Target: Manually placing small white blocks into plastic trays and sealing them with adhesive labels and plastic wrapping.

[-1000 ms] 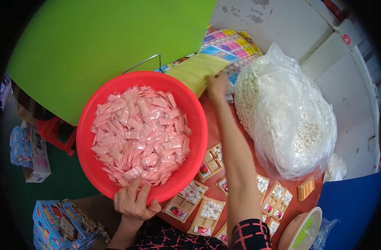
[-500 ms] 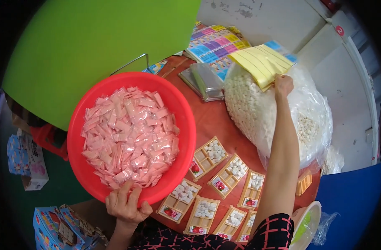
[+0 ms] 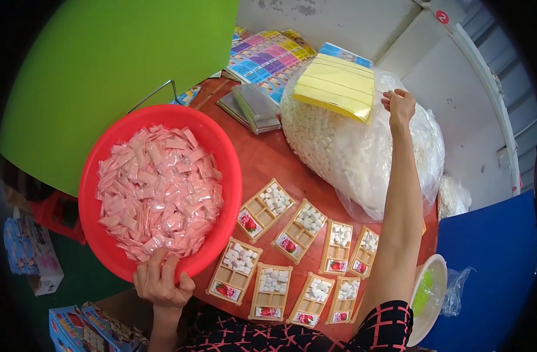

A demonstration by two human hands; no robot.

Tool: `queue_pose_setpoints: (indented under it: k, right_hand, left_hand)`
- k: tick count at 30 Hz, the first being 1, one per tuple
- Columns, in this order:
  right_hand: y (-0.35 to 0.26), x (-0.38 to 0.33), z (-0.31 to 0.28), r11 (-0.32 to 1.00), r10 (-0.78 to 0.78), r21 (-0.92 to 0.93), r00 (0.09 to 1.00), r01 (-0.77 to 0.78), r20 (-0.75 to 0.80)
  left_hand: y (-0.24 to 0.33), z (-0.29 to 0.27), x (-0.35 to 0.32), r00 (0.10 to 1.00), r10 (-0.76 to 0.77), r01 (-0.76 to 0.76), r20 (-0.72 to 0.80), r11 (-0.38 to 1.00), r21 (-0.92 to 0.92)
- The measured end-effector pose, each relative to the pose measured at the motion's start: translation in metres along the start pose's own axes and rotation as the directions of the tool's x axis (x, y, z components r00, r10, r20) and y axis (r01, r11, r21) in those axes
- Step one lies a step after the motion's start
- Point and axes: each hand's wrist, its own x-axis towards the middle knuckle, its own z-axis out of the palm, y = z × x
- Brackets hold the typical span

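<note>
My left hand grips the near rim of a red plastic basin, fingers over the edge. The basin is full of small pink packets in clear wrappers. My right hand reaches far forward, its fingers apart beside a stack of yellow lined sheets, not touching it. Those sheets lie on a big clear bag of white cube-shaped pieces. Between my arms stand several small wooden compartment trays, each with white cubes in one section and a strawberry picture card in another.
A green panel stands at the left, a blue panel at the right. Clear plastic sleeves and printed colour sheets lie at the back of the red table. A pale bucket is beside my right elbow.
My right hand has let go of the yellow sheets' edge and moved off to their right; the sheets now lie flatter on the bag. The view has shifted, and my left hand stays on the basin.
</note>
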Motion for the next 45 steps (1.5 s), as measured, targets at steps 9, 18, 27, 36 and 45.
queue_pose_setpoints:
  k: [9, 18, 27, 36, 45]
  right_hand:
    - [-0.031, -0.045, 0.024, 0.599, -0.196, -0.731, 0.945, 0.328, 0.263]
    - [0.035, -0.070, 0.085, -0.092, -0.760, -0.440, 0.223, 0.893, 0.611]
    - [-0.021, -0.102, 0.133, 0.327, -0.793, -0.250, 0.408, 0.911, 0.452]
    - [0.008, -0.168, 0.214, 0.744, -0.159, -0.304, 0.599, 0.596, 0.785]
    - [0.017, -0.166, 0.203, 0.676, -0.197, -0.121, 0.336, 0.727, 0.921]
  left_hand:
    - [0.002, 0.000, 0.002, 1.000, 0.017, -0.017, -0.017, 1.000, 0.001]
    - [0.001, 0.001, 0.004, 0.999, 0.032, -0.032, -0.006, 0.999, 0.032]
    - [0.000, 0.000, 0.002, 1.000, 0.006, -0.007, 0.012, 0.998, 0.057]
    - [0.001, 0.001, 0.001, 1.000, 0.003, -0.003, 0.003, 0.999, 0.045]
    - [-0.001, 0.003, 0.002, 1.000, 0.004, -0.004, 0.001, 0.999, 0.038]
